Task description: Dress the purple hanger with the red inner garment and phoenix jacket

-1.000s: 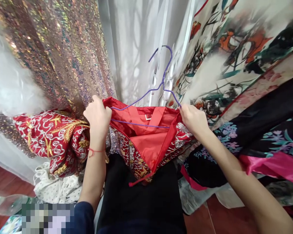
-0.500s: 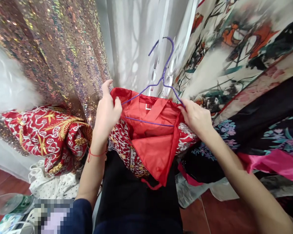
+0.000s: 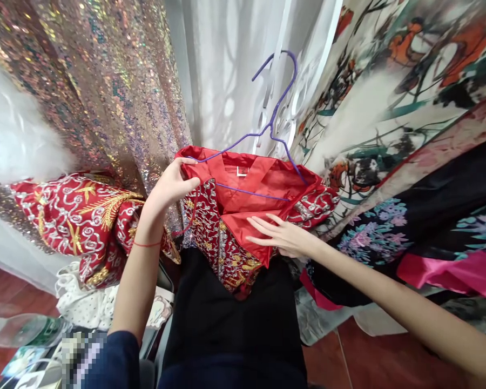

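Observation:
A red embroidered top (image 3: 253, 186) with a red lining and silver and gold swirls hangs over my lap on a purple wire hanger (image 3: 273, 116). The hanger's arms and crossbar run inside its open neck. My left hand (image 3: 172, 183) grips the top's left shoulder together with that end of the hanger, the thumb in front. My right hand (image 3: 281, 235) lies against the red lining of the front flap, its fingers stretched and spread; the thumb is hidden. The hanger's right end sits inside the other shoulder, with no hand on it.
At left a second red embroidered garment (image 3: 85, 216) sits above a white dotted cloth (image 3: 87, 297). A plastic bottle (image 3: 28, 329) lies below. Sequined fabric (image 3: 121, 81), a white curtain (image 3: 227, 65) and printed clothes (image 3: 372, 113) hang behind. A black floral garment (image 3: 441, 210) is at right.
My right hand has left the right shoulder and hanger end and come down onto the front flap. The flap's lining is now partly folded over, showing more embroidery. My left hand still holds its shoulder.

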Tool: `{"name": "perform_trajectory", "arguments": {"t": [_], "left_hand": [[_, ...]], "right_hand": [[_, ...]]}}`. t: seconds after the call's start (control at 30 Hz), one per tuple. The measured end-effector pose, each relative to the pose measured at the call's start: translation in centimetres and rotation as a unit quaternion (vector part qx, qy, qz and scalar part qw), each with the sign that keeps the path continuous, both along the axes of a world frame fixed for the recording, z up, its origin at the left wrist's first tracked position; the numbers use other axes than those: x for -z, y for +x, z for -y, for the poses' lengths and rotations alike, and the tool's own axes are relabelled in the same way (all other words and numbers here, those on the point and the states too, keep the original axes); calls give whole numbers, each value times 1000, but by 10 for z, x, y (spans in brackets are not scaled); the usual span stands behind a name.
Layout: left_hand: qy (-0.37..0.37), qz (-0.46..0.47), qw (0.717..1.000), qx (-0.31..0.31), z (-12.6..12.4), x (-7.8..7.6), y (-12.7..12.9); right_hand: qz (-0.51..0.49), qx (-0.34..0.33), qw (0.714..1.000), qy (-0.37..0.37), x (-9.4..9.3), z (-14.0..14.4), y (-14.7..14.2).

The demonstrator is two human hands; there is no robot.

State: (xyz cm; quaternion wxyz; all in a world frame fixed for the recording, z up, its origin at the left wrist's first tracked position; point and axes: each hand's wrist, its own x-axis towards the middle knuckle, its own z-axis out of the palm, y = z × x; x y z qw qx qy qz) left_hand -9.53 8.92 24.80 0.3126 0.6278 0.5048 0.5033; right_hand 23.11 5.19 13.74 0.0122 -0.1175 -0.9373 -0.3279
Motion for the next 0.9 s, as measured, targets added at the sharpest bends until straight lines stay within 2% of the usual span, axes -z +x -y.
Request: {"name": "perform_trajectory", "arguments": {"t": [0.07, 0.17, 0.23, 0.3, 0.4, 0.47, 0.53, 0.6, 0.73, 0.8, 0.9], "left_hand": [[13, -14, 1000, 17, 1, 1, 0], [73, -91, 992, -46, 3, 2, 2], [100, -120, 985, -78, 6, 1, 3], [95, -101, 988, -67, 10, -1, 4], [62, -20, 998, -18, 17, -6, 8], [49, 43, 998, 12, 22, -10, 12], [56, 88, 994, 29, 28, -16, 18], [81, 90, 992, 31, 31, -22, 24], [145, -19, 989, -9, 26, -27, 25], [197, -90, 974, -62, 24, -19, 19], [255, -165, 925, -228, 27, 6, 9]], "right_hand": [[-10, -45, 998, 31, 9, -2, -5], [-53, -51, 997, 26, -2, -1, -29], [-93, -3, 996, -19, -27, -2, -51], [-159, 39, 986, -39, -62, -8, -69], [-306, 115, 945, 8, -110, -31, -83], [-332, 116, 936, 24, -128, -47, -87], [-322, 100, 941, 37, -133, -59, -90], [-307, 93, 946, 46, -129, -65, -94], [-295, 109, 949, 37, -120, -63, -99], [-293, 116, 949, 30, -120, -60, -99], [-288, 122, 949, 31, -122, -58, -98]]}}
